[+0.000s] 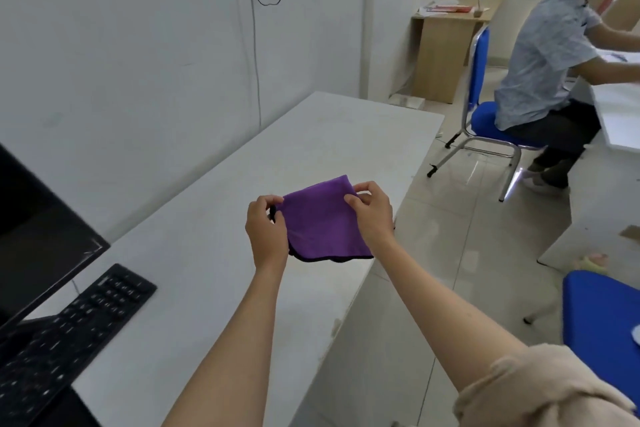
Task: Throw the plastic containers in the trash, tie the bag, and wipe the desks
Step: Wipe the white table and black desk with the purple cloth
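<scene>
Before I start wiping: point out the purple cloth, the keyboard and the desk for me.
purple cloth [323,224]: head view, middle of the folded face, held between both hands.
keyboard [74,326]: head view, on the keys near its middle.
desk [214,204]: head view, bare white top left of the cloth.

Purple cloth [323,224] with a dark trim along its bottom edge, folded over, held up flat just above the white bench [214,211], pinched at both top corners.
</scene>
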